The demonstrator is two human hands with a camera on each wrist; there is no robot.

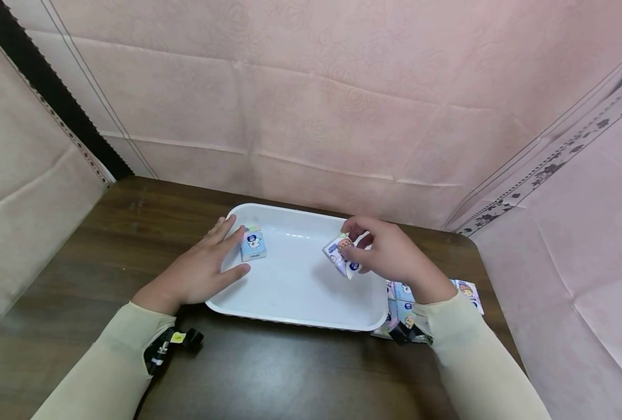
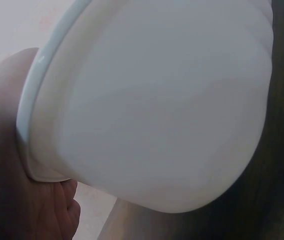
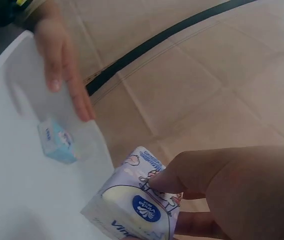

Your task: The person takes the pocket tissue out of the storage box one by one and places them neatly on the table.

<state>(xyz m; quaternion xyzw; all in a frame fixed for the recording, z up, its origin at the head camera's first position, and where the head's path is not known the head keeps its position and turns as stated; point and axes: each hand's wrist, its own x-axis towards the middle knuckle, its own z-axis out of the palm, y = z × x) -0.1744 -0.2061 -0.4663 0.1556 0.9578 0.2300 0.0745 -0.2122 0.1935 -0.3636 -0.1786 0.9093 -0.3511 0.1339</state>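
A white tray [image 1: 290, 291] lies on the table. My left hand [image 1: 197, 271] rests over its left rim, fingers straight and thumb spread. Inside the tray, close to those fingertips, is a light blue tissue pack [image 1: 253, 244] with a cartoon print. Above the right part of the tray, my right hand [image 1: 389, 248] pinches a purple tissue pack [image 1: 336, 252] between thumb and fingers. In the right wrist view this pack [image 3: 131, 205] is tilted and shows a blue round logo. The left wrist view shows the tray's outer wall [image 2: 167, 115] against the palm.
Several more tissue packs [image 1: 402, 309] lie on the table to the right of the tray, partly hidden by my right forearm. The brown wooden table [image 1: 269, 373] extends in front. Pink patterned cloth [image 1: 311, 105] hangs behind and along both sides.
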